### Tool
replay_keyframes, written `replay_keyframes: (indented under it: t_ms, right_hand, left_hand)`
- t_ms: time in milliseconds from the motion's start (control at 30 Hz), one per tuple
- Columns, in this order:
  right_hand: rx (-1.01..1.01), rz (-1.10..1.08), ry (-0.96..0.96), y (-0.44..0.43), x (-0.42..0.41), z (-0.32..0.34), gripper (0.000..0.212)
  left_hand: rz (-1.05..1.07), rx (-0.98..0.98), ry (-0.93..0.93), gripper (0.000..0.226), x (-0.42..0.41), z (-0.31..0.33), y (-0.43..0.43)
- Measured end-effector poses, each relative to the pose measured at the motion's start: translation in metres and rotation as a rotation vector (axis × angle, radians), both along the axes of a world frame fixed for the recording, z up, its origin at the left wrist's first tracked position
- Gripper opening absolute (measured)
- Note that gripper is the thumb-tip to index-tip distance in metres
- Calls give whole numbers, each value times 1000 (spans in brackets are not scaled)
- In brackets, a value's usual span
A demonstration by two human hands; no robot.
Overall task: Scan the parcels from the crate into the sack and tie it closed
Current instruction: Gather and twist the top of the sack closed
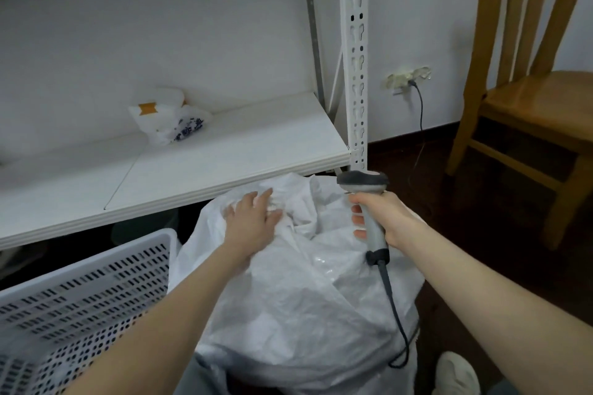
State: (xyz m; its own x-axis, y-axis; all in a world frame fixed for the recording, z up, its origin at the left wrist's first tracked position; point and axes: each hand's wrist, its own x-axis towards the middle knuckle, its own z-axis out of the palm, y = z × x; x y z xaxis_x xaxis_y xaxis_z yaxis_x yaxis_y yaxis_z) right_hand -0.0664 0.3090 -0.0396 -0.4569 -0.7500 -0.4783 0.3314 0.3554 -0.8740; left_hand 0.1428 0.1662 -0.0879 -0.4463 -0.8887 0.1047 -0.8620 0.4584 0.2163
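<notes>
Forearms: two bare forearms (154, 324) reach in from the bottom edge and converge over the sack.
Left hand: the left hand (253, 218) lies palm down with fingers straight and spread, pressing on the crumpled top of the sack; it grips nothing.
Right hand: the right hand (390, 218) is wrapped around the handle of the scanner (362, 183), which stands upright with its dark head on top. Its cable (394, 308) hangs down the sack's right side.
Sack: the white woven sack (305, 298) stands on the floor just right of the crate, under the shelf edge. Its mouth is rumpled and not tied, and its contents are hidden.
Crate: the white perforated crate (80, 298) sits at lower left, touching the sack. I cannot tell what is inside.
Shelf: the white shelf (224, 163) carries one small plastic bag (170, 120) with an orange strip and blue print.
Count: two hands, one scanner, one sack, one crate, one bag on the shelf.
Around: a wooden chair (529, 106) stands at right, and a pale shoe (455, 372) shows at the bottom.
</notes>
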Motion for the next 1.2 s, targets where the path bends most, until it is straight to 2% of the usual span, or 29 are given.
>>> replay_keyframes:
  t_ms: [100, 167, 267, 333, 500, 567, 667, 767, 867, 933, 1200]
  right_hand:
    - [-4, -38, 26, 9, -4, 3, 8]
    - [-15, -53, 10, 13, -4, 5, 8]
    - [-11, -44, 2, 17, 1, 6, 8]
    - [-9, -51, 8, 18, 1, 7, 9]
    - [-10, -16, 13, 10, 0, 5, 9]
    - [-7, 13, 11, 6, 4, 4, 8]
    - [2, 35, 16, 5, 9, 4, 10]
    - [12, 54, 58, 10, 10, 8, 14]
    - [10, 22, 109, 19, 9, 15, 18]
    - [8, 2, 140, 25, 7, 21, 20]
    - [57, -23, 198, 22, 0, 17, 21]
  left_hand:
    - [-65, -158, -106, 58, -17, 16, 25]
    - [-207, -248, -150, 60, -31, 22, 46]
    - [-413, -261, -364, 61, -46, 18, 59]
    - [-330, -204, -458, 64, -43, 16, 43]
    - [-133, 3, -432, 69, -10, -16, 12]
    - [-119, 3, -449, 69, -1, -24, 10]
    - [-111, 4, -372, 69, 9, -24, 9]
    - [-118, -17, -300, 80, 16, -29, 18]
    - [-134, 17, -277, 63, 14, -26, 22]
    - [-157, 37, -255, 59, 12, -22, 24]
    - [-157, 30, -378, 66, 16, -38, 18]
